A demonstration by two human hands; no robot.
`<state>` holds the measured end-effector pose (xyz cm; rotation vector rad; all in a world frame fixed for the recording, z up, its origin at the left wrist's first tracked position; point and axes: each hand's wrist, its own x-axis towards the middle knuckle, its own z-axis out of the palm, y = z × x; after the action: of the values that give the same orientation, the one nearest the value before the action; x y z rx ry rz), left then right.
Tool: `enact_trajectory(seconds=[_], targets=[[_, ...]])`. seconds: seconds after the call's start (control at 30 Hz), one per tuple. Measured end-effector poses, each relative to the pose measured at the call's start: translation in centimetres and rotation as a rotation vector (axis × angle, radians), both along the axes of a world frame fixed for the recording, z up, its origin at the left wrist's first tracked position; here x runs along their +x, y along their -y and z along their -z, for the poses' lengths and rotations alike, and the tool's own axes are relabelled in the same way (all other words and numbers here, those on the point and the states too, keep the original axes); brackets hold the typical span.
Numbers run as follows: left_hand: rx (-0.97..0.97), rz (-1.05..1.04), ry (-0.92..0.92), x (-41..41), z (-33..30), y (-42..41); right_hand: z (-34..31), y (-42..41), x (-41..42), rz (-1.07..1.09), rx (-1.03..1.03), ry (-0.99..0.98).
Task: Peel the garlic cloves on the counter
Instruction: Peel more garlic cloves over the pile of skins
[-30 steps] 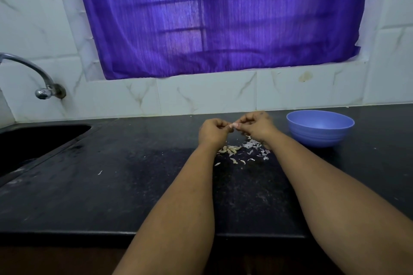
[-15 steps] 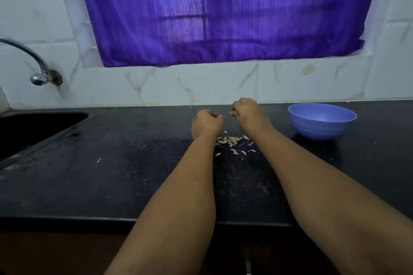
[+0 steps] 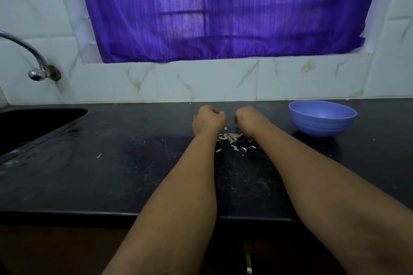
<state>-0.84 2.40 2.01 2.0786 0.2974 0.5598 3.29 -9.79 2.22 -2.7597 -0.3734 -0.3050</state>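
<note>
Mid-peel at a kitchen counter: two hands work over a small heap of garlic.

From the counter (image 3: 111,185) front edge, open dark surface runs to the garlic cloves and skins (image 3: 231,137) between the wrists; left hand (image 3: 207,119) and right hand (image 3: 250,119) hover just above, fingers curled, contents hidden. Likely next: stripping a clove's skin. Beyond, a blue bowl (image 3: 321,128) stands right, the sink (image 3: 33,127) left, a tiled wall close behind.

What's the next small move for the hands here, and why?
Probably bring the hands back together and keep stripping skin. The left hand and right hand are curled, apart, above the garlic peels on the counter. Whether either holds a clove is hidden. The bowl sits right of them, its visible inside bare.
</note>
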Motion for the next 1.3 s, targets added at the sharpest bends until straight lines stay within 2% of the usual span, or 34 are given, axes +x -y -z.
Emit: enact_trajectory(seconds=[0.1, 0.17, 0.23, 0.33, 0.4, 0.53, 0.9, 1.3], targets=[[0.003, 0.038, -0.016, 0.2, 0.3, 0.1, 0.8, 0.4, 0.2, 0.004, 0.186, 0.019], [-0.032, 0.098, -0.017, 0.2, 0.4, 0.4, 0.8, 0.9, -0.1, 0.013, 0.506, 0.043], [-0.099, 0.141, 0.012, 0.3, 0.3, 0.7, 0.6, 1.6, -0.2, -0.001, 0.804, -0.016], [-0.219, 0.212, 0.068, 0.3, 0.3, 1.2, 0.3, 2.5, -1.1, -0.076, 1.039, -0.133], [-0.275, 0.25, 0.081, 0.3, 0.3, 1.4, -0.1, 2.6, -1.6, -0.134, 1.127, -0.169], [-0.414, 0.293, 0.182, -0.3, -0.2, 1.4, -0.7, 1.9, -2.5, -0.198, 1.09, -0.161], [-0.434, 0.312, 0.311, -0.9, -0.5, 1.0, -1.4, 1.8, -3.3, -0.185, 1.086, -0.063], [-0.525, 0.362, 0.261, -0.9, -0.1, 1.4, -1.1, 1.0, -2.8, -0.192, 0.752, 0.012]])
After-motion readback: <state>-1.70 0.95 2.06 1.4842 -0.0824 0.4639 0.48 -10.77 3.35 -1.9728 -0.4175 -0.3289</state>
